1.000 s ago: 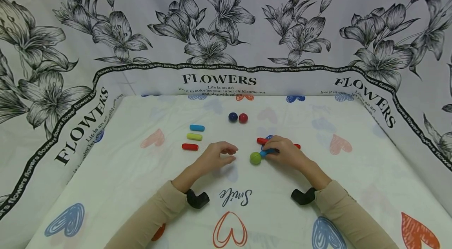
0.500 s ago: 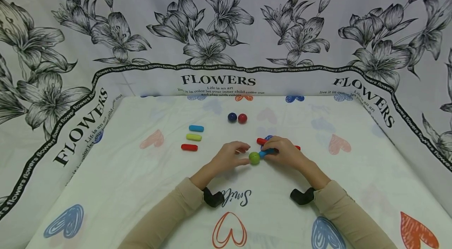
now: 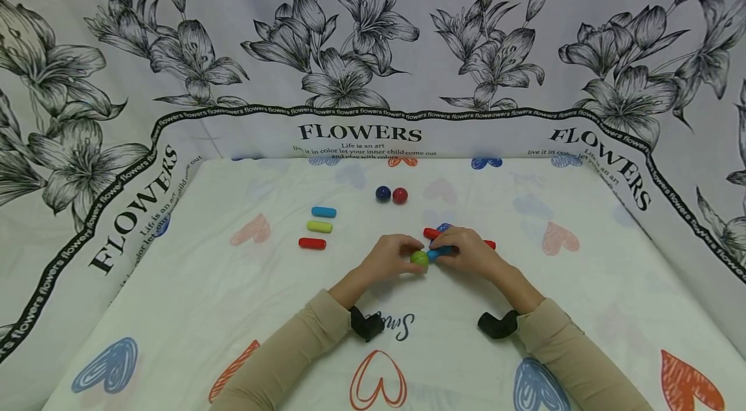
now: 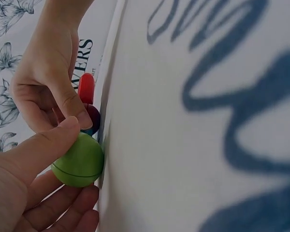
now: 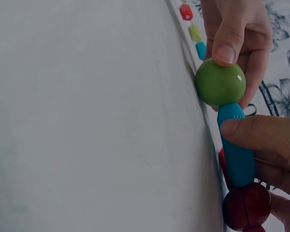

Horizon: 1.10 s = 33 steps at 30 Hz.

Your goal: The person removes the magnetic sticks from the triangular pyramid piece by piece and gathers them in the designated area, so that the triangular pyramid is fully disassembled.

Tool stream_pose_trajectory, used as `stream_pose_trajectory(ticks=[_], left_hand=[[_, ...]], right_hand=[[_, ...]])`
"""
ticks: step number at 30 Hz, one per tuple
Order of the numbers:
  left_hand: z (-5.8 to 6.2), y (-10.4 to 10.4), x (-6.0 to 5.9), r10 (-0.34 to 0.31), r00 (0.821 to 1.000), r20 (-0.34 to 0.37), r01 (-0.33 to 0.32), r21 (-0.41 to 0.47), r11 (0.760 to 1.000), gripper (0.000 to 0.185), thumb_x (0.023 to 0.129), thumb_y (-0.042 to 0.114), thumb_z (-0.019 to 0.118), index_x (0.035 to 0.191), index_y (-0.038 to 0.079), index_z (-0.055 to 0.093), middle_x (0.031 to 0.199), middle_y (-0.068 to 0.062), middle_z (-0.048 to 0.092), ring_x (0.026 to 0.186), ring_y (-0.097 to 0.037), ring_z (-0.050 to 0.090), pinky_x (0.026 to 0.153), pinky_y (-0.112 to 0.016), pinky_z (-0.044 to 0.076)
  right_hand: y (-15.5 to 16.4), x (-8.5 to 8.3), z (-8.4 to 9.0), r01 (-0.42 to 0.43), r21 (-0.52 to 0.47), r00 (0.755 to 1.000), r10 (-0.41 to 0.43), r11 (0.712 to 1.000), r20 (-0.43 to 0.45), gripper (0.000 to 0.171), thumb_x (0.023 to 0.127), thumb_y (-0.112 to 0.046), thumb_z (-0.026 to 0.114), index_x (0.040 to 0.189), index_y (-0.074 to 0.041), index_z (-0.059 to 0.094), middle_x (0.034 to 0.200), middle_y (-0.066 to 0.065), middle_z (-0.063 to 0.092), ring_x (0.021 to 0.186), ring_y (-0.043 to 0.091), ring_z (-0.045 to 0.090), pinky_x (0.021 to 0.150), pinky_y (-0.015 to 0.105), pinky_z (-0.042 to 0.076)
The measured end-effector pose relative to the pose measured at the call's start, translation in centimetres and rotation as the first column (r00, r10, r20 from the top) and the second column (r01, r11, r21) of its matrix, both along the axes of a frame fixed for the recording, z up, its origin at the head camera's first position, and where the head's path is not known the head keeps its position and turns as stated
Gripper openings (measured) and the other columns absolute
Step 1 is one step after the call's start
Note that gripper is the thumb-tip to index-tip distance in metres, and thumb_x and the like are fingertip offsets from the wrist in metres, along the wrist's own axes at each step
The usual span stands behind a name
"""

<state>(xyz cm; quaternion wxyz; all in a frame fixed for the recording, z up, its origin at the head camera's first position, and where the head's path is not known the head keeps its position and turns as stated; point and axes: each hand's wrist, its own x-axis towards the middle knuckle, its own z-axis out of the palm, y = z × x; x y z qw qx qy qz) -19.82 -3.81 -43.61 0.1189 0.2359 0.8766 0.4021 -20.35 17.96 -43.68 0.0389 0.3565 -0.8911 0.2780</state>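
A green ball [image 3: 419, 259] sits against the end of a blue stick [image 3: 440, 251] near the middle of the cloth. My left hand [image 3: 402, 253] grips the ball, with its thumb [image 4: 48, 147] on top of the green ball [image 4: 79, 162]. My right hand [image 3: 463, 250] pinches the blue stick [image 5: 237, 154], with its thumb [image 5: 261, 130] along it. The green ball [image 5: 220, 83] touches the stick's near end, and a dark red ball [image 5: 246, 205] sits at the far end. A red stick [image 3: 431, 233] shows behind the right fingers; the pieces under that hand are mostly hidden.
To the left lie a blue stick [image 3: 323, 211], a yellow stick [image 3: 319, 226] and a red stick [image 3: 312, 243] in a column. A dark blue ball [image 3: 383, 193] and a red ball [image 3: 399, 195] rest farther back. Flower-print cloth walls [image 3: 361, 74] surround the heart-print surface [image 3: 233, 307].
My left hand has moved right to the green ball and closed its fingers round it. The right hand has stayed on the blue stick.
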Motion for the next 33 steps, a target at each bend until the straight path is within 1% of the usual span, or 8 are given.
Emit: stream_pose_trajectory(ticks=[7, 12, 16, 23, 29, 33], left_hand=[[-0.18, 0.2, -0.01, 0.021, 1.0, 0.009, -0.021, -0.017, 1.0, 0.04, 0.078, 0.024, 0.081, 0.113, 0.009, 0.07, 0.111, -0.005, 0.072, 0.094, -0.013, 0.059, 0.089, -0.021, 0.052], [-0.18, 0.16, 0.02, 0.02, 1.0, -0.005, -0.02, -0.023, 1.0, 0.038, 0.078, 0.025, 0.08, 0.112, 0.01, 0.071, 0.109, -0.004, 0.072, 0.093, -0.012, 0.059, 0.086, -0.019, 0.051], [-0.14, 0.1, 0.05, 0.008, 1.0, -0.016, -0.008, -0.016, 1.0, 0.037, 0.078, 0.025, 0.08, 0.111, 0.009, 0.071, 0.109, -0.005, 0.073, 0.091, -0.012, 0.059, 0.085, -0.018, 0.051], [-0.09, 0.01, 0.09, -0.025, 0.998, -0.064, 0.024, -0.01, 1.0, 0.035, 0.078, 0.023, 0.08, 0.109, 0.008, 0.072, 0.105, -0.006, 0.073, 0.088, -0.011, 0.059, 0.08, -0.015, 0.049], [-0.1, 0.05, 0.15, -0.037, 0.996, -0.08, 0.035, -0.019, 0.999, 0.035, 0.078, 0.023, 0.08, 0.109, 0.007, 0.072, 0.105, -0.006, 0.074, 0.087, -0.01, 0.059, 0.08, -0.014, 0.049], [-0.02, -0.04, 0.39, -0.047, 0.996, -0.077, 0.046, -0.013, 0.999, 0.035, 0.078, 0.023, 0.08, 0.109, 0.007, 0.072, 0.106, -0.007, 0.074, 0.09, -0.012, 0.062, 0.082, -0.016, 0.05]], right_hand=[[-0.06, -0.05, 0.07, -0.012, -0.029, 1.0, 0.012, 1.0, -0.004, 0.019, 0.077, -0.005, 0.078, 0.096, -0.005, 0.076, 0.095, 0.009, 0.076, 0.09, 0.024, 0.067, 0.081, 0.033, 0.058], [-0.01, -0.11, -0.11, -0.027, -0.066, 1.0, 0.026, 0.997, -0.013, 0.018, 0.076, -0.004, 0.078, 0.094, -0.005, 0.076, 0.094, 0.009, 0.076, 0.089, 0.024, 0.067, 0.08, 0.03, 0.058], [0.07, -0.2, -0.27, -0.032, -0.08, 0.999, 0.032, 0.996, -0.003, 0.018, 0.076, -0.005, 0.078, 0.094, -0.006, 0.076, 0.093, 0.008, 0.076, 0.089, 0.024, 0.067, 0.081, 0.03, 0.058], [0.17, -0.29, -0.34, -0.041, -0.088, 0.999, 0.043, 0.995, 0.026, 0.017, 0.077, -0.007, 0.078, 0.093, -0.007, 0.075, 0.092, 0.007, 0.076, 0.088, 0.022, 0.067, 0.082, 0.028, 0.059], [0.17, -0.37, -0.41, -0.065, -0.091, 0.998, 0.065, 0.994, -0.001, 0.017, 0.075, -0.005, 0.079, 0.092, -0.006, 0.075, 0.091, 0.006, 0.076, 0.086, 0.022, 0.068, 0.081, 0.028, 0.059], [0.22, -0.39, -0.5, -0.091, -0.079, 0.996, 0.088, 0.993, -0.033, 0.018, 0.075, -0.005, 0.079, 0.092, -0.006, 0.075, 0.091, 0.007, 0.076, 0.087, 0.023, 0.068, 0.081, 0.03, 0.059]])
